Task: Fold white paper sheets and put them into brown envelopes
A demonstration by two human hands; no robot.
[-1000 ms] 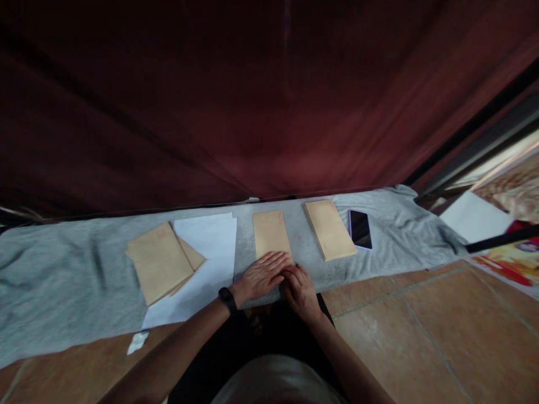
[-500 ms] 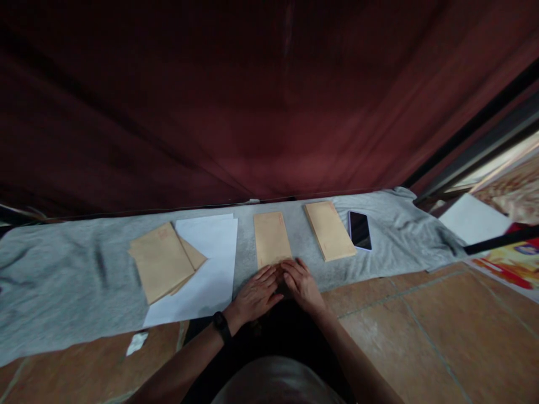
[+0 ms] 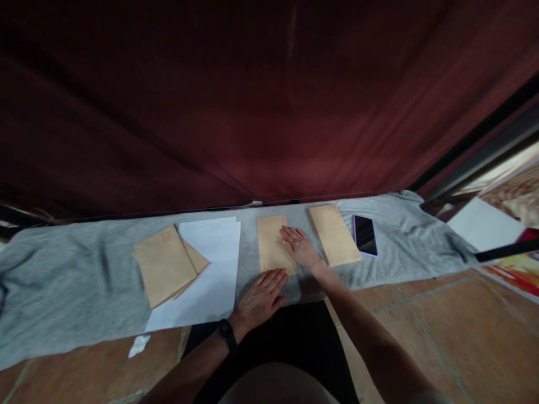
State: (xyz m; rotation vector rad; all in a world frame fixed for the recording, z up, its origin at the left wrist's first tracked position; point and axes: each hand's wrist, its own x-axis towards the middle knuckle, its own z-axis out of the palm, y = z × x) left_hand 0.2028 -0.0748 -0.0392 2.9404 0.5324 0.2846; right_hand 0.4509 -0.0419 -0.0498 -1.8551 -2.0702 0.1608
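Observation:
A brown paper envelope [image 3: 270, 238] lies flat on a grey cloth [image 3: 105, 269] in front of me. My left hand [image 3: 261, 293] rests with fingers stretched at its near edge, the fingertips touching the paper. Flat on the envelope's right side lies my right hand [image 3: 298, 246], its fingers extended. Close by on the right is a stack of brown envelopes [image 3: 334, 234]. Over to the left, more brown envelopes [image 3: 166, 264] lie fanned on white paper sheets [image 3: 217, 280].
A phone [image 3: 365, 235] with a dark screen lies right of the stacked envelopes. Behind the cloth rises a dark red curtain-like surface [image 3: 269, 123]. A crumpled white scrap [image 3: 138, 345] is on the tiled floor [image 3: 404, 336]. A white panel [image 3: 484, 224] stands at far right.
My right hand has moved forward and up from the envelope's near edge onto its right side, fingers now laid flat. My left hand stays near the close edge. The view has shifted slightly.

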